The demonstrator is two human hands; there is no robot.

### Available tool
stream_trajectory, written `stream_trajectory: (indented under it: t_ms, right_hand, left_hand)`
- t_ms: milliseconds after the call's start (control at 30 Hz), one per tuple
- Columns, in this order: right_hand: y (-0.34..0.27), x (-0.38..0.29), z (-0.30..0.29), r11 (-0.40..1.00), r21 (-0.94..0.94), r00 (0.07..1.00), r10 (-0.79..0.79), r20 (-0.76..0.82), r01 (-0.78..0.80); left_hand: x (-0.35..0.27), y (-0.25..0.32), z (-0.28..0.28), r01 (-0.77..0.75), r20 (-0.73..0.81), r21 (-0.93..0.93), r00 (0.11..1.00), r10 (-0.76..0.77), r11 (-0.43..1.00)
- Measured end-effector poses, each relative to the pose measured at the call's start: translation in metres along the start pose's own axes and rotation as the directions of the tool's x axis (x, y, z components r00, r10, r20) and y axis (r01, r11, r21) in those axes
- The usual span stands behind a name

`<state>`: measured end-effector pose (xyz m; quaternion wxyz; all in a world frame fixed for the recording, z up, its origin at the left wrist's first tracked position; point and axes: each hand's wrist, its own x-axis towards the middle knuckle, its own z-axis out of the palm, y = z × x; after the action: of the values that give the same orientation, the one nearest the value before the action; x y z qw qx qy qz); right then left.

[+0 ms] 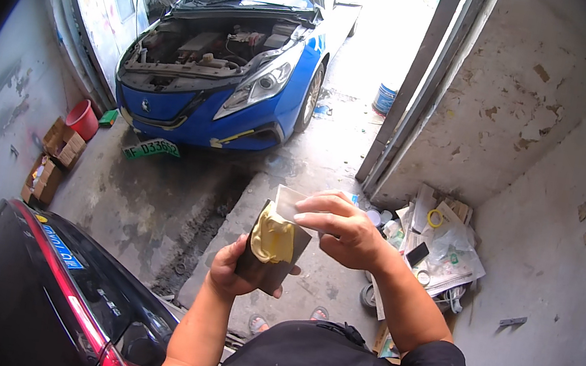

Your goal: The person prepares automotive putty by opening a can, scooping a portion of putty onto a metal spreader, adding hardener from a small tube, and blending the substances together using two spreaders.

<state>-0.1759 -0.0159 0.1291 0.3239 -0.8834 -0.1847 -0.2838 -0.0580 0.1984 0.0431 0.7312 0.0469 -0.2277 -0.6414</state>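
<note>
My left hand [230, 271] holds a dark flat mixing board [262, 275] from below, thumb at its left edge and fingertips showing at its right. A thick mass of yellow body filler [271, 238] lies on the board's upper part. In my right hand [348, 230] is a pale, thin plastic spreader [286, 202], gripped between fingers and thumb. The spreader's lower edge is at the top of the filler; whether it presses into it cannot be told.
A blue car [202, 107] with its hood up stands ahead, a green licence plate [152, 149] by its bumper. A dark car [62, 285] is at lower left. Papers, tape and a phone [417, 254] lie piled at right. Boxes [47, 183] and a red bucket [83, 120] stand left.
</note>
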Motion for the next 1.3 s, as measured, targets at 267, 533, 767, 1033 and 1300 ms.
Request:
stream_trajectory:
  t_ms: [267,533,767,1033,1300]
  right_hand:
    - [0.008,-0.067,0.016,0.336,0.863,0.763,0.641,0.083,-0.377]
    - [0.006,-0.037,0.042,-0.025,0.952,0.73,0.636,0.252,-0.306]
    - [0.001,-0.034,-0.013,0.436,0.894,0.947,0.318,-0.046,-0.103]
    - [0.0,-0.009,-0.011,0.965,0.137,0.954,0.189,0.234,-0.225]
    - [-0.011,-0.018,0.054,0.965,-0.139,0.973,0.212,-0.092,-0.223]
  left_hand:
    - [0.019,0.004,0.028,-0.238,-0.192,0.489,0.909,0.37,0.839]
    - [0.025,-0.023,-0.014,-0.073,-0.102,0.949,0.85,0.517,0.306]
    - [0.011,0.005,0.001,0.032,-0.237,0.319,0.97,0.047,0.947]
    - [0.001,-0.015,0.005,-0.074,-0.143,0.087,0.986,0.086,0.993]
    - [0.033,-0.027,0.004,-0.326,-0.259,0.614,0.777,0.574,0.719]
